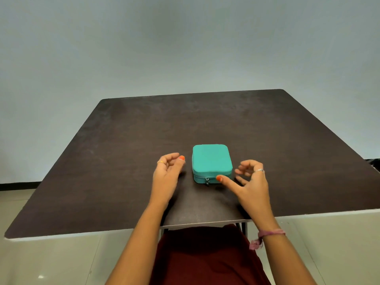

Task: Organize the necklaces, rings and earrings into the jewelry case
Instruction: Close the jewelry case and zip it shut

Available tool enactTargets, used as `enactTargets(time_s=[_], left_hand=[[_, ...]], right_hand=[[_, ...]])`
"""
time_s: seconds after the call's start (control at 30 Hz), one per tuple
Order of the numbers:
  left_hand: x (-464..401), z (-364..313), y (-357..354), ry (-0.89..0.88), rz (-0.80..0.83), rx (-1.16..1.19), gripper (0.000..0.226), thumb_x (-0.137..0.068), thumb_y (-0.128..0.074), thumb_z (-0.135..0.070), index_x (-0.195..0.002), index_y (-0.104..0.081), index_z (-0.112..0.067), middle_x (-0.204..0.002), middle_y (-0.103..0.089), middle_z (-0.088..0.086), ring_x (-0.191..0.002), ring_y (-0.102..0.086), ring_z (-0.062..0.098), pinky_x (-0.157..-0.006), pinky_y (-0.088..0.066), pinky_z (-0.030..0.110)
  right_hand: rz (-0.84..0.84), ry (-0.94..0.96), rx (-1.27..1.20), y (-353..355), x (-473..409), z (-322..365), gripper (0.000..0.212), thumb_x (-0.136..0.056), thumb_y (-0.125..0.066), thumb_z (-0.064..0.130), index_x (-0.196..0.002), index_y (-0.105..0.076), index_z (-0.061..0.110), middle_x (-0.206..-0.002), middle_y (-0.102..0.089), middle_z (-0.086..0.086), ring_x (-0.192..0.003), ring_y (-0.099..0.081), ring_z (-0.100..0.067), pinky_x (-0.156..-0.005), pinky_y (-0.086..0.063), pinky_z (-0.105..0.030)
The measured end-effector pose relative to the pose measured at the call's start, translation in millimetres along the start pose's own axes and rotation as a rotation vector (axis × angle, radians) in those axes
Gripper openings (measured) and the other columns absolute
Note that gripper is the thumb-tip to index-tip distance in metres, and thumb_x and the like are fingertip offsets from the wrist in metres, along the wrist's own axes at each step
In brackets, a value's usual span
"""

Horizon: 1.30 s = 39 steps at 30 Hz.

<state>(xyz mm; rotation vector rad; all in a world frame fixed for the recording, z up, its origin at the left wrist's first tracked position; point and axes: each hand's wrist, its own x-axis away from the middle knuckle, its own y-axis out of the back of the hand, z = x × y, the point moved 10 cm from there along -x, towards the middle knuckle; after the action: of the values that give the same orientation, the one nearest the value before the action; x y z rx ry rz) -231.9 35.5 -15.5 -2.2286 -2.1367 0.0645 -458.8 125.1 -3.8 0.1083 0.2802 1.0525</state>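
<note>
On dark table [123,140]: one teal jewelry case [211,161], zipped; two hands, left hand [167,171] and right hand [254,182], flank it, fingers loosely curled, empty.

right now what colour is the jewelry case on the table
Teal green, with a silver zipper pull; the jewelry case shows clearly in the head view.

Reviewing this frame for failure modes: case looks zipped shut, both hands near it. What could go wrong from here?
1. The teal jewelry case is closed and unheld; tugging the zipper pull one-handed may drag it across the dark table.
2. The right hand has its thumb by the front edge, right of the pull; a grab may miss it.
3. The left hand is beside the case, not bracing it.
</note>
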Motion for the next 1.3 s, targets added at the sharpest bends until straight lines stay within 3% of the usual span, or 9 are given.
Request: enactTargets(time_s=[0.07,0.13,0.37,0.53,0.7,0.9,1.03,1.2,1.3], left_hand=[[-1,8,-16,0.076,0.045,0.043,0.031,-0.092,-0.061,-0.026,-0.121,-0.053,-0.022,-0.126,-0.059,-0.005,-0.113,-0.057,0.005,-0.106,-0.043,0.032],[2,8,-33,0.106,0.075,0.053,0.046,-0.094,-0.058,-0.026,-0.137,-0.044,-0.017,-0.137,-0.051,-0.006,-0.123,-0.050,0.006,-0.110,-0.037,0.030],[6,7,-49,0.044,0.125,-0.155,0.055,-0.095,-0.055,-0.031,-0.146,-0.036,-0.020,-0.140,-0.047,-0.009,-0.122,-0.049,0.005,-0.105,-0.042,0.027],[8,0,-46,-0.013,0.112,-0.220,0.054,-0.095,-0.056,-0.032,-0.145,-0.039,-0.019,-0.139,-0.049,-0.008,-0.120,-0.050,0.003,-0.099,-0.043,0.020],[11,-2,-48,-0.041,0.109,-0.294,0.056,-0.095,-0.055,-0.035,-0.146,-0.037,-0.019,-0.143,-0.047,-0.007,-0.125,-0.047,0.005,-0.106,-0.042,0.029],[9,-1,-47,-0.025,0.114,-0.313,0.055,-0.094,-0.057,-0.032,-0.145,-0.038,-0.020,-0.143,-0.047,-0.006,-0.127,-0.047,0.007,-0.107,-0.041,0.033],[9,0,-47,-0.019,0.122,-0.307,0.055,-0.094,-0.058,-0.033,-0.144,-0.039,-0.020,-0.143,-0.047,-0.006,-0.127,-0.047,0.007,-0.107,-0.042,0.034],[8,3,-47,0.018,0.137,-0.241,0.054,-0.093,-0.060,-0.029,-0.143,-0.042,-0.020,-0.137,-0.051,-0.009,-0.116,-0.053,0.002,-0.096,-0.047,0.017],[6,4,-47,0.032,0.144,-0.220,0.054,-0.092,-0.061,-0.028,-0.143,-0.042,-0.021,-0.131,-0.052,-0.013,-0.105,-0.054,-0.006,-0.085,-0.047,0.007]], right_hand=[[-0.051,0.060,0.090,-1,13,8,0.051,-0.057,-0.086,0.038,-0.093,-0.053,0.022,-0.095,-0.058,0.001,-0.084,-0.059,-0.004,-0.074,-0.051,-0.014],[-0.024,0.125,0.192,-15,23,13,0.038,-0.063,-0.085,0.036,-0.086,-0.060,0.021,-0.084,-0.060,0.006,-0.074,-0.059,-0.006,-0.067,-0.047,-0.011],[-0.070,0.232,0.592,-47,30,27,0.018,-0.080,-0.072,0.039,-0.080,-0.069,0.021,-0.069,-0.062,0.010,-0.065,-0.055,-0.006,-0.064,-0.048,-0.027],[-0.054,0.247,0.630,-42,28,33,0.012,-0.088,-0.065,0.028,-0.081,-0.067,0.019,-0.078,-0.063,0.007,-0.065,-0.046,-0.001,-0.056,-0.033,-0.010],[0.030,0.133,0.821,-16,15,19,0.017,-0.097,-0.048,0.029,-0.086,-0.052,0.016,-0.091,-0.049,0.002,-0.066,-0.048,-0.017,-0.060,-0.033,-0.027],[0.133,0.033,0.826,6,-24,7,0.013,-0.098,-0.046,0.024,-0.092,-0.055,0.017,-0.088,-0.055,0.002,-0.075,-0.050,-0.019,-0.067,-0.035,-0.031],[0.193,0.073,0.757,-6,-68,6,0.013,-0.096,-0.051,0.024,-0.094,-0.060,0.014,-0.091,-0.065,-0.002,-0.084,-0.059,-0.023,-0.076,-0.047,-0.036],[0.410,0.185,0.692,-32,-103,8,0.013,-0.096,-0.052,0.017,-0.103,-0.063,0.016,-0.096,-0.065,0.001,-0.086,-0.057,-0.009,-0.075,-0.039,-0.018],[0.513,0.191,0.599,-43,-110,8,0.015,-0.095,-0.054,0.017,-0.104,-0.066,0.021,-0.102,-0.066,0.006,-0.090,-0.060,-0.005,-0.077,-0.044,-0.011]])
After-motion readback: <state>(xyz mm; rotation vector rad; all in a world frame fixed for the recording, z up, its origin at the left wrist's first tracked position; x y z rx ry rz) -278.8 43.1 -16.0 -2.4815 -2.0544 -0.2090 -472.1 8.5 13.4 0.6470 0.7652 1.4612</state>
